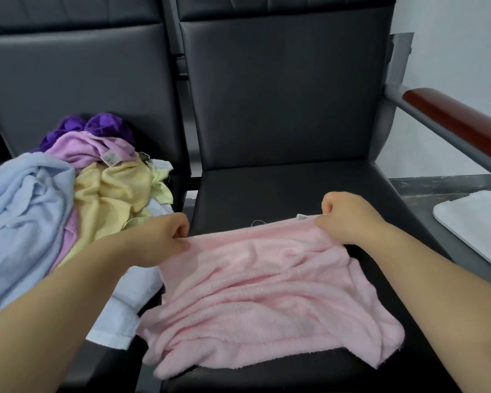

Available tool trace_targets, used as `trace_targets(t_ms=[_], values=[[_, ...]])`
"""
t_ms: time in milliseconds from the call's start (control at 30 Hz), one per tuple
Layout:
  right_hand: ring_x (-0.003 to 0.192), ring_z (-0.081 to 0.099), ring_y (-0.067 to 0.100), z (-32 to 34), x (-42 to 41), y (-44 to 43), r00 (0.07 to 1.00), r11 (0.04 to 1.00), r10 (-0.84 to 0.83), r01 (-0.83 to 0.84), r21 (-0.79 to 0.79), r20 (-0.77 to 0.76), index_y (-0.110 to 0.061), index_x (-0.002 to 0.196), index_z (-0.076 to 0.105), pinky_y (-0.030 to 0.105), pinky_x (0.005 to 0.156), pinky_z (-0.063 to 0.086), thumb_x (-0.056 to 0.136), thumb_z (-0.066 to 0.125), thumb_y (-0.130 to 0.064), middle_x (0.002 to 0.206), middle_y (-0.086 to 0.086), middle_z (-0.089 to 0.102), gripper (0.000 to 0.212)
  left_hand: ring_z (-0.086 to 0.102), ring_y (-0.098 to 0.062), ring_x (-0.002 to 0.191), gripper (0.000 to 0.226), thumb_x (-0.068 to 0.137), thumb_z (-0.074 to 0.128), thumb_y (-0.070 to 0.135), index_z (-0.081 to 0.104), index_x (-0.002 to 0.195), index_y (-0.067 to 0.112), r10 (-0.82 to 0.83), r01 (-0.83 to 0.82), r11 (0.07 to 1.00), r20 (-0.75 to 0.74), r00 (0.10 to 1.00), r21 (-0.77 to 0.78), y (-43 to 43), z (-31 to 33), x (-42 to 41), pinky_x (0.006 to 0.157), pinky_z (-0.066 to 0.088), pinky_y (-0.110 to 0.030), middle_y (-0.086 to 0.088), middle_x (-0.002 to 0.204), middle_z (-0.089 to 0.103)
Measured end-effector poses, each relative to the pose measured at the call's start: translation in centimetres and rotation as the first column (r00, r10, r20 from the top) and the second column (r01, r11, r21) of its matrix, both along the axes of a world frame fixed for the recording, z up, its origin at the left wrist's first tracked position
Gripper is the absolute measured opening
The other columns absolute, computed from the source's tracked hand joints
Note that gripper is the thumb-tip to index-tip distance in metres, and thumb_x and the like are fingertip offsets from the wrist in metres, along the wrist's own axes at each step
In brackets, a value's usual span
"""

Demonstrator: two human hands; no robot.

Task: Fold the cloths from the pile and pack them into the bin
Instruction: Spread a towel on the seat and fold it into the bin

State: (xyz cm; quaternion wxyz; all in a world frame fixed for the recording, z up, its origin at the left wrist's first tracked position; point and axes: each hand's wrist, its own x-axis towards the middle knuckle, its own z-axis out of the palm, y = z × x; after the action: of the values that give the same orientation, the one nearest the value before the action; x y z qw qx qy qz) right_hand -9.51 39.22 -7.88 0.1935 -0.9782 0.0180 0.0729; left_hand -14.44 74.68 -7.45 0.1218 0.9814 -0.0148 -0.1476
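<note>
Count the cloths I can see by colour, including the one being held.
pink cloth: 1
dark purple cloth: 1
lilac cloth: 1
yellow cloth: 1
pale green cloth: 1
light blue cloth: 1
white cloth: 1
Total: 7 visible; more may lie hidden underneath.

Black padded seats (281,95), white wall (459,52)
</note>
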Motion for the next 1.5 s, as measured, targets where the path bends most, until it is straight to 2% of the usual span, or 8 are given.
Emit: trace_targets(t_ms=[233, 333, 467, 667, 933, 1067, 1267, 1500], values=[[0.079, 0.069, 0.025, 1.9, -0.8, -0.3, 0.990, 0.990, -0.143, 0.143, 0.004, -0.001, -0.016, 0.084, 0.074, 0.035, 0.067, 0.056, 0.093, 0.061, -0.016, 0.087, 0.006, 0.073, 0.016, 0.058, -0.012, 0.064, 0.017, 0.094, 0.063, 0.028, 0.063, 0.079, 0.022, 0.072, -0.081, 0.993, 0.108, 0.992, 0.083, 1.4, 3.8, -2.1, 0.056, 0.041, -0.026, 0.003, 0.075, 0.065], [0.066, 0.057, 0.022, 3.0, -1.4, -0.2, 0.927, 0.832, -0.327, 0.374, 0.410, -0.183, -0.006, 0.092, 0.073, 0.032, 0.059, 0.045, 0.093, 0.060, -0.011, 0.083, 0.012, 0.069, 0.013, 0.055, -0.015, 0.052, 0.021, 0.094, 0.059, 0.021, 0.063, 0.078, 0.008, 0.271, -0.259, 0.962, 0.204, 0.941, -0.085, 1.0, 4.0, -2.6, 0.046, 0.038, -0.025, -0.004, 0.065, 0.064], [0.079, 0.064, 0.013, 5.1, -2.5, 0.1, 0.880, 0.343, -0.311, 0.457, 0.821, -0.360, -0.013, 0.108, 0.070, 0.025, 0.066, 0.053, 0.098, 0.064, -0.008, 0.098, 0.008, 0.069, 0.012, 0.044, -0.018, 0.042, 0.018, 0.096, 0.054, 0.004, 0.057, 0.079, 0.005, 0.708, -0.493, 0.438, -0.049, 0.705, -0.752, -0.1, 4.5, -1.9, 0.042, 0.031, -0.019, -0.015, 0.062, 0.059], [0.105, 0.069, 0.019, 12.5, -0.8, 0.8, 0.919, 0.355, -0.394, 0.134, 0.925, 0.018, -0.030, 0.099, 0.070, 0.044, 0.101, 0.057, 0.101, 0.064, -0.019, 0.108, 0.000, 0.073, 0.013, 0.068, -0.013, 0.069, 0.017, 0.103, 0.050, 0.002, 0.062, 0.090, 0.006, 0.708, -0.117, -0.007, -0.087, 0.701, -0.993, -1.8, 11.8, 0.8, 0.058, 0.057, -0.017, -0.014, 0.088, 0.067], [0.099, 0.062, 0.006, 16.2, -3.0, -1.0, 0.818, 0.515, -0.439, -0.111, 0.850, 0.372, -0.035, 0.101, 0.069, 0.027, 0.082, 0.048, 0.105, 0.057, -0.029, 0.101, -0.015, 0.069, 0.014, 0.073, -0.016, 0.094, 0.014, 0.104, 0.053, 0.011, 0.065, 0.096, 0.011, 0.700, 0.140, 0.108, 0.175, 0.692, -0.984, -2.0, 15.0, 0.8, 0.074, 0.059, -0.022, -0.008, 0.097, 0.072], [0.093, 0.060, 0.010, 10.5, -5.2, -2.0, 0.870, 0.676, -0.361, -0.003, 0.736, 0.335, -0.026, 0.104, 0.067, 0.030, 0.073, 0.044, 0.107, 0.051, -0.028, 0.098, -0.010, 0.067, 0.017, 0.052, -0.013, 0.066, 0.016, 0.100, 0.059, 0.014, 0.066, 0.085, 0.016, 0.624, -0.061, 0.504, 0.314, 0.715, -0.862, -0.8, 8.9, -1.2, 0.060, 0.041, -0.029, 0.002, 0.069, 0.060], [0.087, 0.064, 0.027, 4.4, -5.0, -2.9, 0.893, 0.783, -0.315, 0.436, 0.444, -0.321, -0.013, 0.099, 0.065, 0.039, 0.073, 0.053, 0.099, 0.060, -0.022, 0.099, 0.011, 0.068, 0.010, 0.033, -0.016, 0.050, 0.016, 0.084, 0.065, 0.020, 0.054, 0.078, 0.010, 0.493, -0.526, 0.517, -0.268, 0.828, -0.675, 0.6, 2.3, -3.7, 0.049, 0.018, -0.025, -0.004, 0.054, 0.041], [0.096, 0.064, 0.034, 3.3, -3.9, -2.6, 0.830, 0.764, -0.429, 0.544, 0.348, -0.356, -0.010, 0.104, 0.059, 0.045, 0.083, 0.055, 0.099, 0.061, -0.024, 0.109, 0.017, 0.065, 0.015, 0.036, -0.018, 0.056, 0.020, 0.092, 0.058, 0.017, 0.046, 0.076, 0.014, 0.594, -0.622, 0.479, -0.292, 0.749, -0.620, -0.6, -0.1, -2.8, 0.052, 0.030, -0.026, -0.003, 0.059, 0.039]])
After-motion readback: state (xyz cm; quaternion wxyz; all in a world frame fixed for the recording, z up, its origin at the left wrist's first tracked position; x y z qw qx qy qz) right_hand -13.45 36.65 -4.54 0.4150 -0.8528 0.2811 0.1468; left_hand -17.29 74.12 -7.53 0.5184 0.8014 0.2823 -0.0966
